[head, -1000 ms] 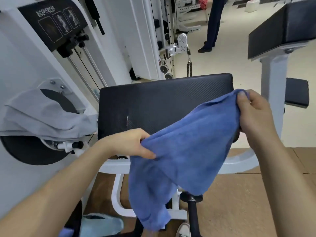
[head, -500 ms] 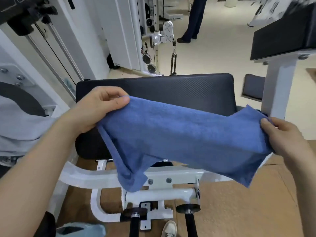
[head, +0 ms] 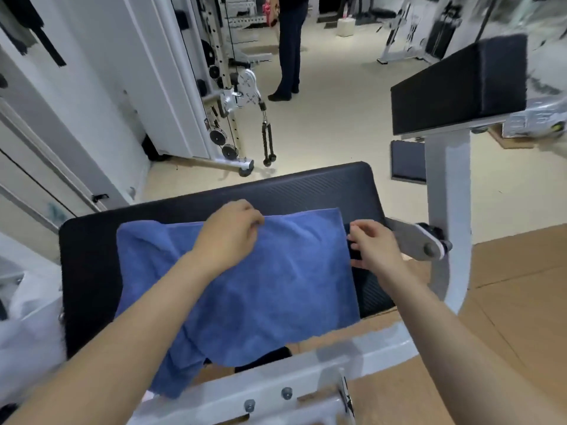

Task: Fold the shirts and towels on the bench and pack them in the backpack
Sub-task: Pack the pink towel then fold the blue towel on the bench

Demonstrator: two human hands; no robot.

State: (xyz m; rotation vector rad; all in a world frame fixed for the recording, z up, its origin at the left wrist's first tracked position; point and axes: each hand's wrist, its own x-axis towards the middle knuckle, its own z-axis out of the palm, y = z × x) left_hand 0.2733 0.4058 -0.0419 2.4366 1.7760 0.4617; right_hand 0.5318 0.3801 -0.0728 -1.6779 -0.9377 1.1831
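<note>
A blue towel (head: 276,286) lies spread over the black bench pad (head: 306,188), and its near part hangs over the pad's front edge. My left hand (head: 228,237) rests on the towel's far edge, fingers curled and pinching that edge. My right hand (head: 372,250) is at the towel's right edge. Its fingers are loosely curled, the fingertips just beside the cloth with only black pad showing between them. No backpack is in view.
The bench's white frame (head: 306,381) runs along the front and up the right side (head: 448,210). A second black pad (head: 454,93) sits high on the right. A cable machine (head: 236,96) stands behind, a person (head: 288,50) beyond it. A pale blurred cloth (head: 21,320) is at left.
The towel was held stretched in the air between both hands; now it lies flat on the bench pad. Both hands have come down to its far and right edges.
</note>
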